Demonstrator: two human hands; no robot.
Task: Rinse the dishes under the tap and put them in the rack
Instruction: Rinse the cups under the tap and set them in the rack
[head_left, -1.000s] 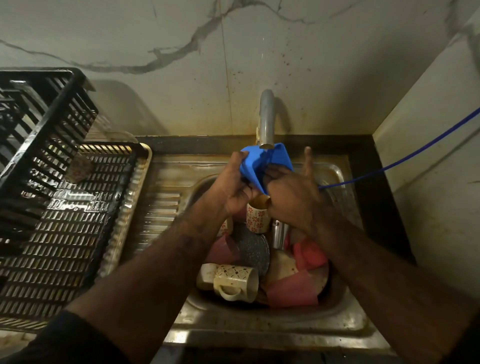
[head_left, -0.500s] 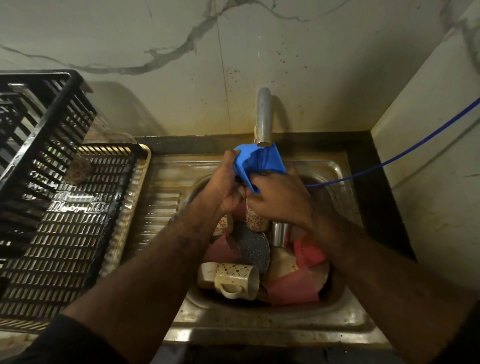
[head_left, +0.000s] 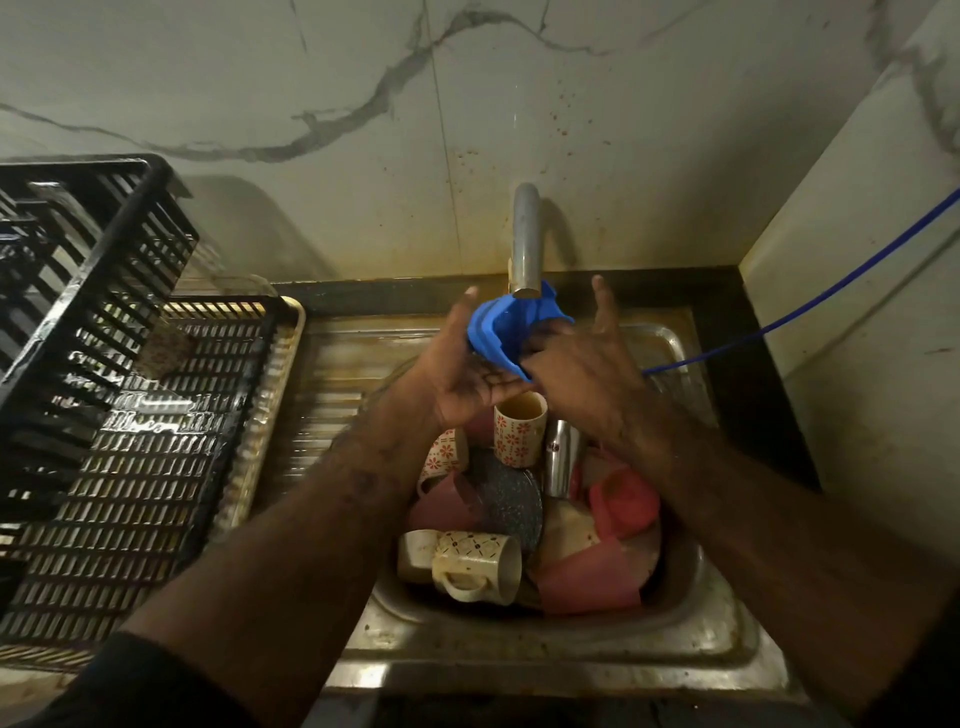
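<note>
1. Under the tap (head_left: 525, 239) spout: blue dish (head_left: 506, 327), tilted, rim touching the spout's mouth.
2. Left hand (head_left: 462, 374), left of the tap, supports the dish from below; palm up, fingers mostly straight, thumb raised.
3. Right hand (head_left: 582, 364), right of the tap, rests on the dish's inner face; fingers spread, one pointing up.
4. Below the tap: sink (head_left: 701, 613) holds patterned mugs (head_left: 478, 566), pink cups, a steel tumbler (head_left: 560, 457).
5. Far left of the tap: black rack (head_left: 130, 441).
</note>
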